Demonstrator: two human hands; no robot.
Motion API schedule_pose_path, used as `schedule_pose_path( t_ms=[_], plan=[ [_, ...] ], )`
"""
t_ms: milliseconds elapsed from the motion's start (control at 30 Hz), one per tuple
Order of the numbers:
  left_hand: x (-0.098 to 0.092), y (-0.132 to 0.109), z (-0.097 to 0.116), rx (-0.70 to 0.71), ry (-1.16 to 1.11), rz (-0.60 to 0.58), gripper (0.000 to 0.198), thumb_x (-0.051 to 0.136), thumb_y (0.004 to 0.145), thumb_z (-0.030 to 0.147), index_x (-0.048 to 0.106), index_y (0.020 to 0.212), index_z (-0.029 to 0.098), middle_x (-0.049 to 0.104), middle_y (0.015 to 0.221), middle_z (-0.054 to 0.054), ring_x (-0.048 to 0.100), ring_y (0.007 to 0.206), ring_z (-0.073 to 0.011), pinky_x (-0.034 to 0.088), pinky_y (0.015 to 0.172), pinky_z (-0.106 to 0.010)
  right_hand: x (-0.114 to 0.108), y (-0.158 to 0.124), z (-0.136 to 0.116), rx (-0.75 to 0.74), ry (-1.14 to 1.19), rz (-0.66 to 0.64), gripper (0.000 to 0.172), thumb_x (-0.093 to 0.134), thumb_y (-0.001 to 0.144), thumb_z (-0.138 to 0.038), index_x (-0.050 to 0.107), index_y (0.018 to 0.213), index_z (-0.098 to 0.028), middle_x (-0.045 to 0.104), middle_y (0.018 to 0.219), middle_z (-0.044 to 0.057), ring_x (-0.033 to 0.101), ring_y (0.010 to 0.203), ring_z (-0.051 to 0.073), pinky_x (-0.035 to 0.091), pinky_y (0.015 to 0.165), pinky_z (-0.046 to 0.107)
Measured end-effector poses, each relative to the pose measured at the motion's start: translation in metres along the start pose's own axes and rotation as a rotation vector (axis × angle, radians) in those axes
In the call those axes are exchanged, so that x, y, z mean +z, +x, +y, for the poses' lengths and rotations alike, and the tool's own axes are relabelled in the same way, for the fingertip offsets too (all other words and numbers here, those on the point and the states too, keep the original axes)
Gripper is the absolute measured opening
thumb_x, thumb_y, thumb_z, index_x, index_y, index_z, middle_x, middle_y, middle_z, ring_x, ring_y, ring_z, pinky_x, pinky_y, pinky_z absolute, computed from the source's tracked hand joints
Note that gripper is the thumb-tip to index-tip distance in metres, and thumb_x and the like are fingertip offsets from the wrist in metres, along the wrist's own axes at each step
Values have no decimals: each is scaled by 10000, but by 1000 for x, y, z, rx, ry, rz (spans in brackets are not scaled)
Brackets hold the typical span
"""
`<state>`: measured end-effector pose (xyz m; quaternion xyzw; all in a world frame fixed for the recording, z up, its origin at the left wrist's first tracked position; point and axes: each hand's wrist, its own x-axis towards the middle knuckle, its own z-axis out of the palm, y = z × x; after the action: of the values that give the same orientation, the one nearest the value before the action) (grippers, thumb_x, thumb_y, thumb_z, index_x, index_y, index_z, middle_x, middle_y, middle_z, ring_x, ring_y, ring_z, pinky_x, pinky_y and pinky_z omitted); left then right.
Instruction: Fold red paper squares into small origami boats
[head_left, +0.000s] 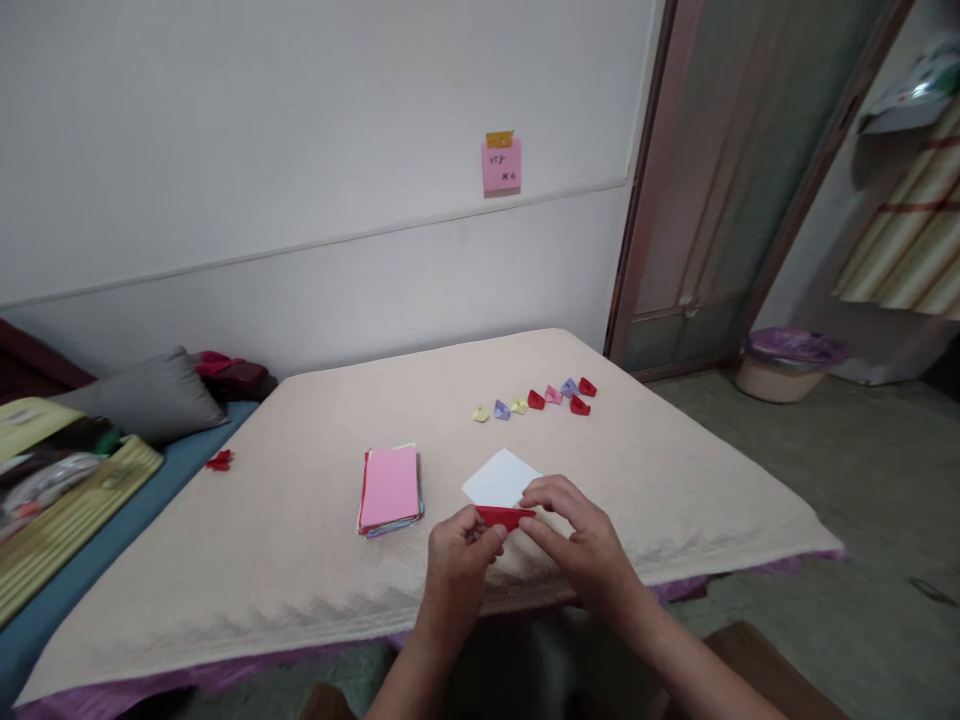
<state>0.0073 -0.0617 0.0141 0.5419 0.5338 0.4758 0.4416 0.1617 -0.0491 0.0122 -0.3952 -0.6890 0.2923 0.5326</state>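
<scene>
A folded piece of red paper (504,517) is held between my two hands near the front edge of the table. My left hand (459,560) pinches its left end between thumb and fingers. At the right end, my right hand (574,530) grips it with the thumb and fingertips. Just behind lies a white sheet of paper (501,478), turned cornerwise and partly covered by my right fingers. To the left rests a stack of coloured paper (393,486) with a pink sheet on top.
Several small folded paper boats (535,400) in red, pink, yellow and purple stand in a row toward the back right of the cloth-covered table (300,560). A small red object (220,460) lies at the left edge. A pink note (501,167) is taped to the wall.
</scene>
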Motion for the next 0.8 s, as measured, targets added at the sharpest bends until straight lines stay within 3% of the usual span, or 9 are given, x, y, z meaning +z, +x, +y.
schedule_pose_path(
  t_ms=[100,400,600,800],
  plan=[
    [2,-4,4,67,115,-2,92,575,716,193,635,661,150,541,525,40,445,511,-94,322,501,-208,1,-2,-4,-81,-44,-45,94,554,780,-145,613,821,-206,562,905,48,530,908,194,416,792,300],
    [3,-7,2,181,286,-16,125,524,764,169,644,728,166,595,617,18,485,580,-117,331,553,-219,-2,-2,-2,-29,-61,-86,89,553,763,-121,585,729,-198,546,948,52,529,932,196,412,804,301],
    [3,-9,1,255,322,-39,153,502,789,180,654,774,191,629,700,-11,521,635,-141,348,594,-232,-1,-2,-1,15,-33,-115,87,575,736,-116,568,717,-201,560,960,47,531,941,199,415,816,304],
    [3,-8,0,243,332,-17,130,516,772,178,622,700,190,580,630,1,488,592,-136,314,562,-233,-4,-1,0,-37,-82,-125,86,561,773,-140,615,760,-205,570,971,61,540,940,203,435,808,313]
  ],
)
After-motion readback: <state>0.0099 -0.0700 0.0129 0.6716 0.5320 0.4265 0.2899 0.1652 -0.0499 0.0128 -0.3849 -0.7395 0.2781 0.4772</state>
